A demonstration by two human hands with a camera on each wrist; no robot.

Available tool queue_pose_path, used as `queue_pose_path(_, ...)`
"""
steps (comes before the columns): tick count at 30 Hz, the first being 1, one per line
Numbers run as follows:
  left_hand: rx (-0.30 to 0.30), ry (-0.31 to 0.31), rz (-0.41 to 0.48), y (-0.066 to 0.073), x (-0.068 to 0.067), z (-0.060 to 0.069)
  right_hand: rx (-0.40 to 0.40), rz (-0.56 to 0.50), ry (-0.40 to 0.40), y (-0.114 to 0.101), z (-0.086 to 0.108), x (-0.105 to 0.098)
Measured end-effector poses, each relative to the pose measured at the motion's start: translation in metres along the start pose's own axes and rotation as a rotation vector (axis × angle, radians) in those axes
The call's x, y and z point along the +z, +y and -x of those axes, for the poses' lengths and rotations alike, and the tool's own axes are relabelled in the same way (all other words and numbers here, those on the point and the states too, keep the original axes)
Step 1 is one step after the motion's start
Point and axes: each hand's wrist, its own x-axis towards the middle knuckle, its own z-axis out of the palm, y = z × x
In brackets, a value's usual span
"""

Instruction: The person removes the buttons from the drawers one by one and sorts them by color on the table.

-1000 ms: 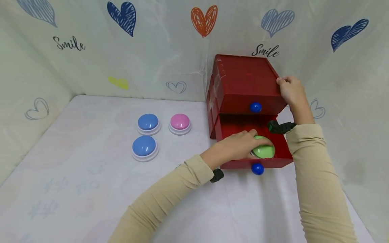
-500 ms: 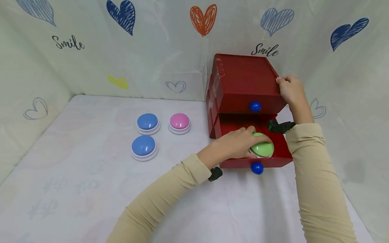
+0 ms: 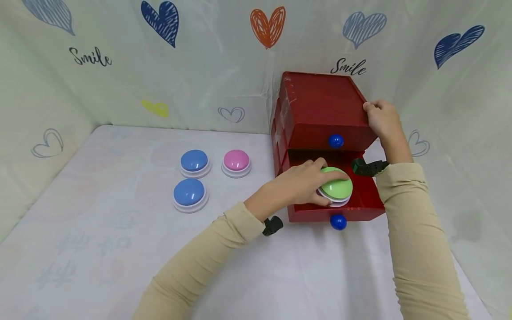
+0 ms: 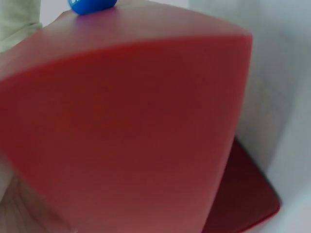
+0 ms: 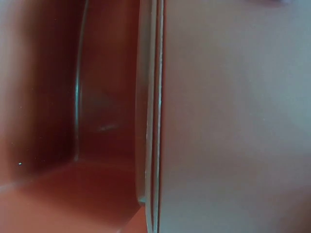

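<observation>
We see the left hand (image 3: 302,182) with thumb and fingers spread apart only as wide as the button and bent around it, thumb on the near side, forefinger across the dome. That green button (image 3: 338,186) tilts within the lower drawer (image 3: 312,216); we cannot tell whether its base touches the floor. We judge it light and stiff, hardly fragile, with a slick dome, so we would trust the white rim over the top. The right hand (image 3: 385,122) grips the upper right edge of the red box (image 3: 324,100), thumb on the edge, its far fingertips hidden. A blue knob (image 3: 338,222) fronts the drawer. Farther left, two blue buttons (image 3: 189,192) and a pink button (image 3: 236,160) stand on the table (image 3: 100,200).
</observation>
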Motion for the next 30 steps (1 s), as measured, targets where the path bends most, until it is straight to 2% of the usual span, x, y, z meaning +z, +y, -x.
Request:
queue_pose_path(10,-0.038,0.072,0.102,-0.017,-0.02,0.024,0.009,0.005,-0.015,-0.001,-0.001,-0.002)
queue_pose_path(15,-0.061,0.098,0.103,-0.025,-0.029,0.036,0.009,0.008,-0.022,-0.002,-0.001,-0.002)
queue_pose_path(20,-0.109,0.119,0.109,-0.032,-0.034,0.048,0.01,0.006,-0.023,-0.002,-0.001,-0.002)
queue_pose_path(26,-0.09,0.173,0.132,-0.045,-0.038,0.063,0.009,0.009,-0.026,-0.001,-0.001,-0.003)
queue_pose_path(30,-0.11,0.183,0.141,-0.053,-0.041,0.073,0.003,0.01,-0.023,-0.002,-0.001,-0.003)
